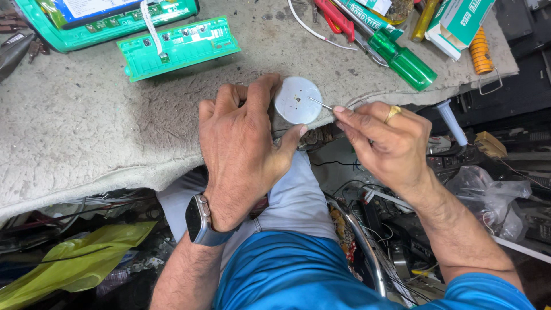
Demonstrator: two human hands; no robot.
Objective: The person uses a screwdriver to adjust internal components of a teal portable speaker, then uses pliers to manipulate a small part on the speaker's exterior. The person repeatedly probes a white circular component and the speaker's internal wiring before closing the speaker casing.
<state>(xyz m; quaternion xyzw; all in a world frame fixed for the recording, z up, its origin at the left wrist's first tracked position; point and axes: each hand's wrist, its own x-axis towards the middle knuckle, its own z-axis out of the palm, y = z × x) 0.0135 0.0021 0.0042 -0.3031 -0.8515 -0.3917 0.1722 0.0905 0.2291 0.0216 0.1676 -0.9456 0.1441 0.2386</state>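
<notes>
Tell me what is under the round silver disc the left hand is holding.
The silver disc sits at the edge of the grey cloth covering the bench. The left hand hides its left rim, and whatever lies beneath the disc itself is covered.

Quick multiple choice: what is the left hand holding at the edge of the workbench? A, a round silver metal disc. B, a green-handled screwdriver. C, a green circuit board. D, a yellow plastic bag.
A: the left hand grips a round silver disc between thumb and fingers, while the right hand points a thin metal pin at its face.
</notes>
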